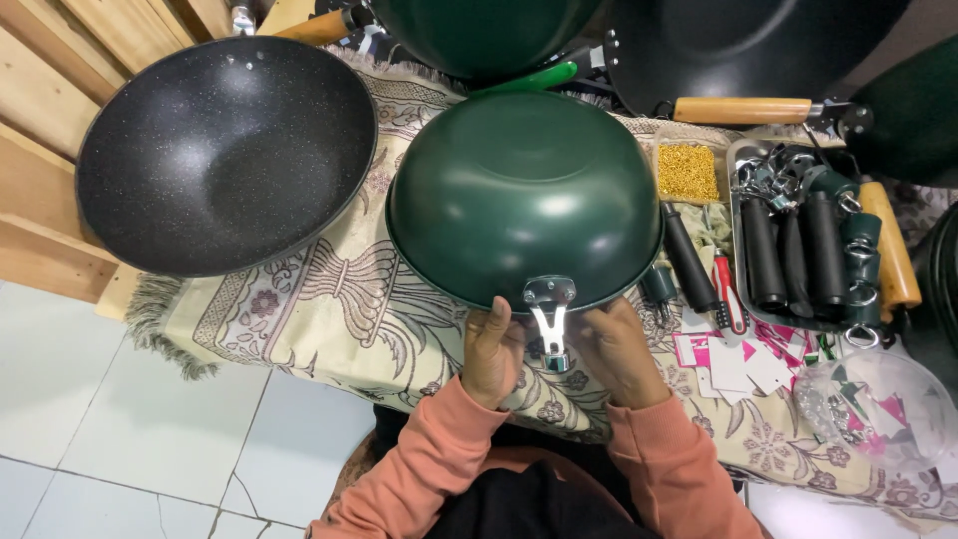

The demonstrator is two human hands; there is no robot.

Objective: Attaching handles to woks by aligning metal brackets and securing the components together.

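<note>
Both hands (554, 349) flank green pan (524, 195); black wok (225, 150) beside.

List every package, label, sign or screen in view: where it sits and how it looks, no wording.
Paper tags: loose pile on the patterned cloth, right of the right hand, below the metal tray; small white cards with pink and green patches.
Clear plastic bag: far right, beside the tags; crumpled, see-through, with small parts and more such cards inside.
No signs or screens in view.
</note>
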